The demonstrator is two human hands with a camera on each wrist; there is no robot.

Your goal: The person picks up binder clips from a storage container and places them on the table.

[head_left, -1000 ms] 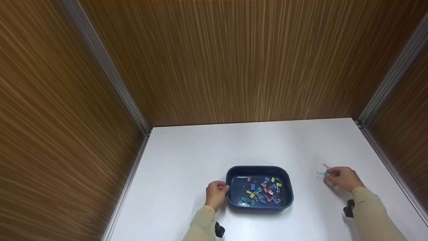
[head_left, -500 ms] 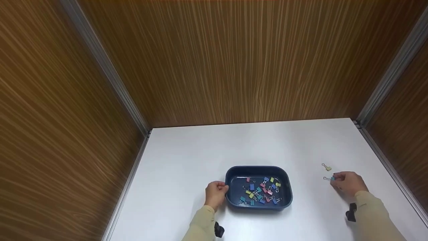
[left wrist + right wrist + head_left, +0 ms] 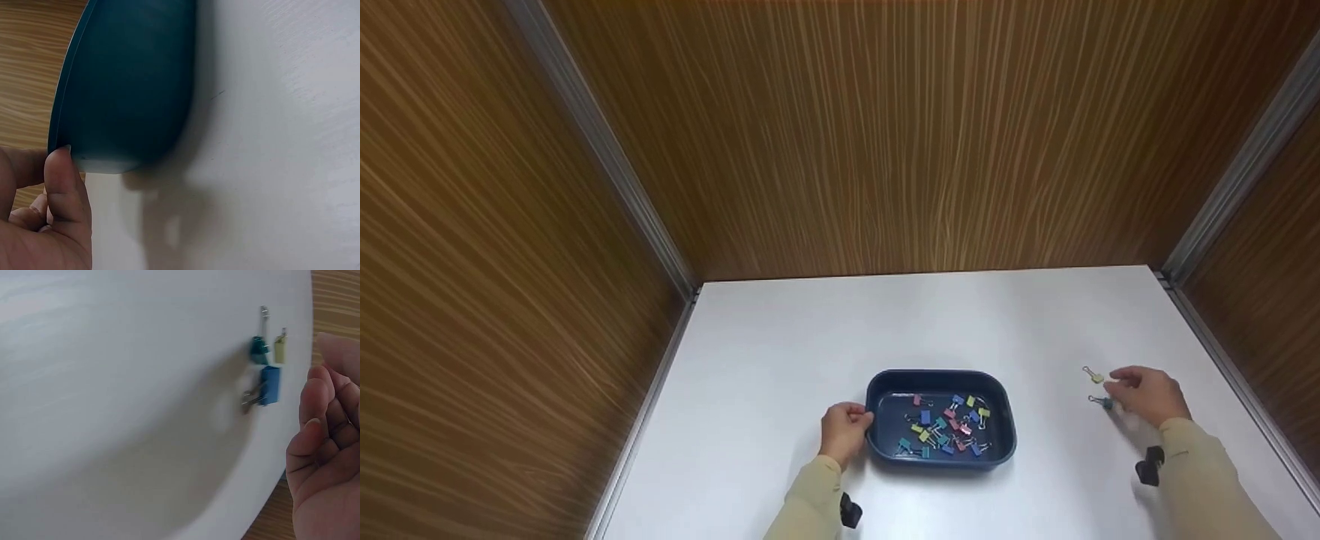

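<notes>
My left hand [image 3: 844, 433] pinches the left rim of a dark blue rectangular tray [image 3: 880, 386]; in the left wrist view my thumb lies on the outside of its wall [image 3: 129, 84]. Several small binder clips in pink, blue, yellow and teal lie loose inside. Off to the right, my right hand [image 3: 1149, 396] hovers with loosely bent fingers and nothing between them. By its fingertips are a yellow binder clip [image 3: 1096, 378] and a teal binder clip [image 3: 1105, 403] on the table. A blue binder clip [image 3: 270, 385] shows beside them in the right wrist view; the hand hides it from the head view.
The white table [image 3: 780, 330] is closed in by wood-grain panels [image 3: 885, 150] at the back and both sides. Metal corner posts [image 3: 607, 150] stand at the panel joints.
My right hand has moved the teal binder clip a little right and nearer, let it go beside the yellow one, then lifted slightly away. The left hand stays on the tray.
</notes>
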